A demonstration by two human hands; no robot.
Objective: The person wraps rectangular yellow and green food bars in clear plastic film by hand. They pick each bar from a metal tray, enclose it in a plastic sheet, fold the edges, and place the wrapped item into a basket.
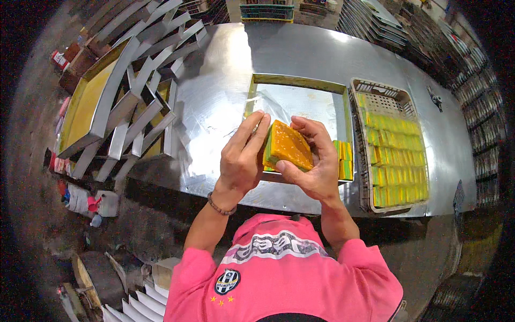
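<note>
A thick square of layered cake [291, 146], green and yellow at the side with a glossy orange-brown top, is tilted in my right hand [317, 161]. The thumb presses its near edge and the fingers curl round the far right side. My left hand [241, 158] is close by the cake's left side, its fingers stretched upward and pressed together. A clear plastic film [263, 103] seems to show at those fingertips; the left thumb is hidden. Both hands are above a shallow metal tray [300, 80], where several more cake pieces [345, 161] stand along the near right side.
A pale plastic crate [386, 91] with rows of green and yellow cake pieces stands right of the tray on the metal table [214, 96]. Stacked metal frames [126, 102] rise at the left. Racks of trays [370, 24] stand at the far right.
</note>
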